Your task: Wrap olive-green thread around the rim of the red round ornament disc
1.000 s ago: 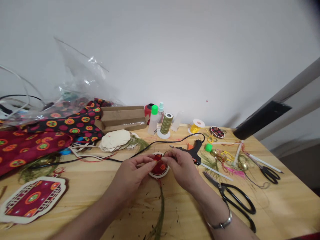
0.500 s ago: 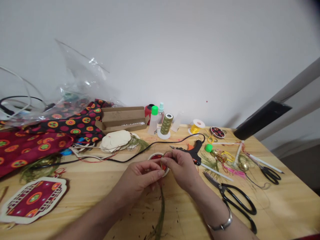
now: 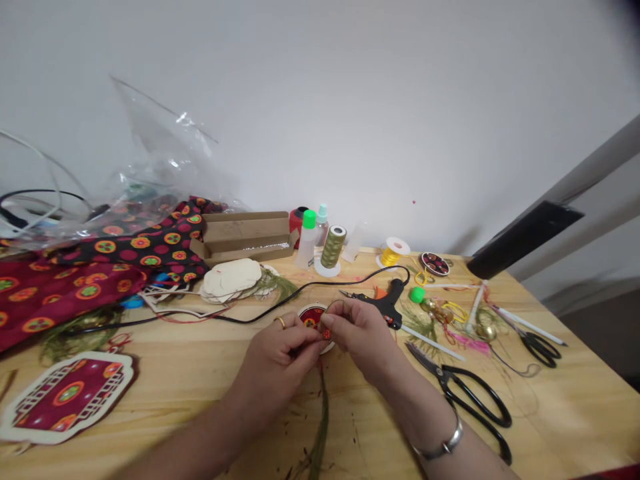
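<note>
Both hands meet over a round ornament (image 3: 311, 316) with a pale rim and red patterned fabric, partly hidden behind the fingers. My left hand (image 3: 287, 350), a ring on one finger, is closed in a pinch; what lies between its fingertips is too small to make out. Close beside it, my right hand (image 3: 355, 330) pinches too, with a thin dark strand showing above its fingers, but its grip is hidden. A green tassel (image 3: 323, 427) trails from below the hands toward the front of the wooden table (image 3: 210, 373).
A black glue gun (image 3: 393, 303) lies just behind my right hand, its cable running left. Large scissors (image 3: 465, 393) rest to the right, smaller scissors (image 3: 539, 348) beyond. A framed fabric ornament (image 3: 70, 397) is at left. Bottles, a green thread cone (image 3: 333, 248) and yellow spool (image 3: 394, 253) stand behind.
My left hand has turned, its fingers drawing closer together so the ring now shows. More of the round ornament's fabric is visible. The right hand stays nearly in place.
</note>
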A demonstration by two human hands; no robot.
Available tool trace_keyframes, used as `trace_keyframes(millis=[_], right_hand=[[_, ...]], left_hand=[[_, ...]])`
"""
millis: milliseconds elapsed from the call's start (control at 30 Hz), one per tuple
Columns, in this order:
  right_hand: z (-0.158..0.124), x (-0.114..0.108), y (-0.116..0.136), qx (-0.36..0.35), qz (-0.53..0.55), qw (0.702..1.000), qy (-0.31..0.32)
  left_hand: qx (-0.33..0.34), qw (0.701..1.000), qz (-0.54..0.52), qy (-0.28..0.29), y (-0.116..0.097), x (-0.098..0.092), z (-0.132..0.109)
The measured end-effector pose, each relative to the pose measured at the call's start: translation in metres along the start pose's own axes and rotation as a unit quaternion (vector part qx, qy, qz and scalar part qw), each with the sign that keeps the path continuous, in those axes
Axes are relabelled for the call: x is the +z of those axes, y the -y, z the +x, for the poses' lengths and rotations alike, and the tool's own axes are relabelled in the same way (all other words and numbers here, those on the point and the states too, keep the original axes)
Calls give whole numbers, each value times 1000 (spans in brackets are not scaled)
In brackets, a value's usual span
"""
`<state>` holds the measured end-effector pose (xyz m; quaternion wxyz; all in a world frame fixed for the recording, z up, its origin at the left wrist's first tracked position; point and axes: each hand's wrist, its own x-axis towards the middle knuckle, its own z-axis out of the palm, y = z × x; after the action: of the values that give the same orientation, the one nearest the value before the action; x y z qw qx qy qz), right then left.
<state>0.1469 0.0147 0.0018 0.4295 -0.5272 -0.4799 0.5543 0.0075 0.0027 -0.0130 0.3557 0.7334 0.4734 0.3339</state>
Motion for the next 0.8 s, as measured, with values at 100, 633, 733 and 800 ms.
trace_keyframes(millis=[100,633,733,800], right_hand=[[0,2,-2,18,38,999,6],[-2,3,-2,32,112,993,23],[-2,1,-1,28,111,993,23],[-2,0,0,25,111,993,22]], left_hand=[[26,999,46,1,1,0,0],[44,998,46,26,4,4,-1],[36,998,42,15,2,0,-3],[34,999,25,-2,1,-4,-4]])
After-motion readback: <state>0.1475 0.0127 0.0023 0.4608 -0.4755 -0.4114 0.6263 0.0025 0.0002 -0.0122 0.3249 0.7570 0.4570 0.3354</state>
